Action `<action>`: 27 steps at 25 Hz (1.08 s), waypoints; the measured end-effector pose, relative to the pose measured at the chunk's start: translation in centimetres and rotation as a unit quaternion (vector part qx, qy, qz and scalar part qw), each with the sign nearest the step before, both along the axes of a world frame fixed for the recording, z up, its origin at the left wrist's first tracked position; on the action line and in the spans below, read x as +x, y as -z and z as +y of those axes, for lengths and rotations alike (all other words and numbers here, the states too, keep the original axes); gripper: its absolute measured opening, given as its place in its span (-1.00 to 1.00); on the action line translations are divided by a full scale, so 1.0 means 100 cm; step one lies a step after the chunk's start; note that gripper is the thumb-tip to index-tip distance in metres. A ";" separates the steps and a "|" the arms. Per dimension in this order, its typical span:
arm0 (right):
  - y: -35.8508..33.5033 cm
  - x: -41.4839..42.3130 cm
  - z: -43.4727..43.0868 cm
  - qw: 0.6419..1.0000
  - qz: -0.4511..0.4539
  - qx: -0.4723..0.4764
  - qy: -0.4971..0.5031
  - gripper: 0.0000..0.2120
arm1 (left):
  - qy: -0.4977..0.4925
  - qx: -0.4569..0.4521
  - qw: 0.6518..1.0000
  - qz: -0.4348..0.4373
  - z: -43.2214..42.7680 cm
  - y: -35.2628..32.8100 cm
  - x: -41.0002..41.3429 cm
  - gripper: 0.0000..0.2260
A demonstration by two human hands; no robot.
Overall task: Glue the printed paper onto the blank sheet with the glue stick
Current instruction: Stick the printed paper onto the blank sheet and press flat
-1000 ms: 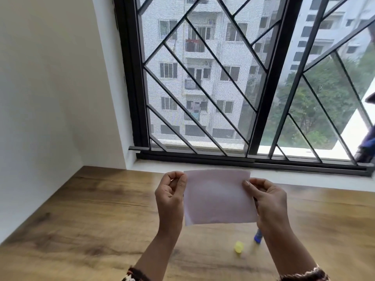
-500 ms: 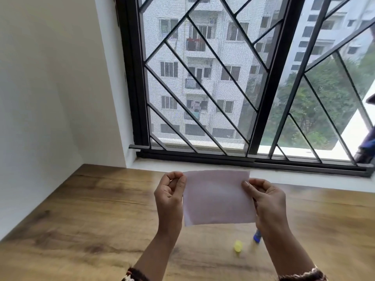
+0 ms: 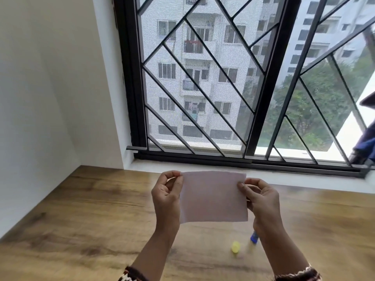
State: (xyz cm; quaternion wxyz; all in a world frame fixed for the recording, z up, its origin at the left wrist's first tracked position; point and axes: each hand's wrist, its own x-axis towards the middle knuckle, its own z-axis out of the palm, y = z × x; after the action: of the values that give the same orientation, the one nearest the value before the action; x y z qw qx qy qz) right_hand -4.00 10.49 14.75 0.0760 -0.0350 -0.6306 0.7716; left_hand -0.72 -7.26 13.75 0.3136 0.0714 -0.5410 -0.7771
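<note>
A pale sheet of paper [image 3: 213,196] is held upright in the air above the wooden table [image 3: 81,216], its blank back facing me. My left hand [image 3: 166,196] pinches its upper left corner and my right hand [image 3: 261,201] pinches its right edge. Whether print is on the far side I cannot tell. On the table below lie a yellow cap [image 3: 235,246] and the blue glue stick [image 3: 254,237], which my right wrist partly hides.
A white sill [image 3: 304,180] and a black barred window [image 3: 203,82] rise behind the table. A white wall [image 3: 40,98] closes off the left side. Patterned sleeve cuffs show at the bottom edge.
</note>
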 end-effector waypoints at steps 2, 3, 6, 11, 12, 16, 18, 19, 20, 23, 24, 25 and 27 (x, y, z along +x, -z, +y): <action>-0.001 0.000 0.001 1.000 -0.010 0.015 -0.011 -0.88 | -0.012 -0.002 1.000 -0.003 0.000 -0.002 0.000 -0.79; -0.001 0.000 0.002 0.999 -0.015 0.028 -0.023 -0.88 | -0.018 -0.003 1.000 -0.005 0.000 -0.003 -0.001 -0.79; -0.004 -0.001 0.007 0.996 -0.021 0.076 -0.040 -0.91 | -0.025 -0.012 1.000 -0.014 -0.003 -0.005 -0.003 -0.79; -0.035 -0.014 0.014 0.985 0.083 0.135 -0.069 -0.91 | -0.010 -0.118 0.992 -0.040 -0.010 -0.015 -0.005 -0.77; -0.043 -0.018 0.010 0.974 0.099 0.171 -0.113 -0.90 | -0.003 -0.145 0.989 -0.040 -0.010 -0.018 -0.006 -0.76; -0.066 -0.029 -0.022 0.894 0.136 0.337 -0.264 -0.83 | 0.019 -0.246 0.968 -0.038 -0.009 -0.032 -0.009 -0.75; -0.071 -0.032 -0.036 0.864 0.153 0.383 -0.289 -0.79 | 0.016 -0.286 0.957 -0.038 -0.008 -0.037 -0.010 -0.81; -0.073 -0.034 -0.041 0.854 0.158 0.395 -0.299 -0.80 | 0.015 -0.298 0.954 -0.037 -0.007 -0.039 -0.011 -0.83; -0.075 -0.036 -0.045 0.844 0.164 0.409 -0.305 -0.81 | 0.014 -0.307 0.951 -0.037 -0.007 -0.042 -0.011 -0.84; -0.077 -0.042 -0.054 0.822 0.168 0.455 -0.300 -0.86 | 0.018 -0.327 0.944 -0.035 -0.009 -0.048 -0.014 -0.77; -0.077 -0.043 -0.057 0.818 0.167 0.465 -0.295 -0.86 | 0.021 -0.331 0.943 -0.033 -0.010 -0.050 -0.016 -0.75; -0.077 -0.044 -0.058 0.817 0.164 0.470 -0.291 -0.86 | 0.022 -0.337 0.941 -0.033 -0.011 -0.050 -0.017 -0.75; -0.076 -0.046 -0.058 0.821 0.154 0.466 -0.291 -0.88 | 0.020 -0.353 0.935 -0.035 -0.011 -0.051 -0.019 -0.81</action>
State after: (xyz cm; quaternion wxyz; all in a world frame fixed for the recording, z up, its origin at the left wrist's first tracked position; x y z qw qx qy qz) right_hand -8.60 4.66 22.34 -0.0491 0.3091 -0.8760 0.3669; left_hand -2.62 -8.38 18.89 0.2836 -0.0277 -0.7923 -0.5395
